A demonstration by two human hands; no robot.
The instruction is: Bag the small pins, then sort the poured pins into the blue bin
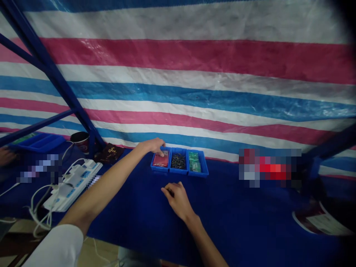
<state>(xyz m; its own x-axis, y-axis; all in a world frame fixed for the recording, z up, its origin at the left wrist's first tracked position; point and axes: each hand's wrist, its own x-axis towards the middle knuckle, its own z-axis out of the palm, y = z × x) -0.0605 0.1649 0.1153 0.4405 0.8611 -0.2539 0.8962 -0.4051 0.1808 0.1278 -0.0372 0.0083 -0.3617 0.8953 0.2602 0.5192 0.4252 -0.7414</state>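
Observation:
Three small blue bins stand side by side at the back of the blue table. The left bin [160, 161] holds red packets, the middle bin [178, 161] dark screws, the right bin [196, 162] green packets. My left hand [153, 145] reaches over the left bin, fingers bent down and touching a red packet at its rim. My right hand [178, 198] rests on the blue cloth in front of the bins, fingers curled closed on something small and dark that I cannot make out.
White power strips [72, 184] with cables lie at the left. A dark cup [80, 140], a brown pouch [109, 153] and a blue tray [41, 142] sit behind them. Blue frame bars [55, 79] slant at left. Another person's hand [5, 155] shows at the far left edge.

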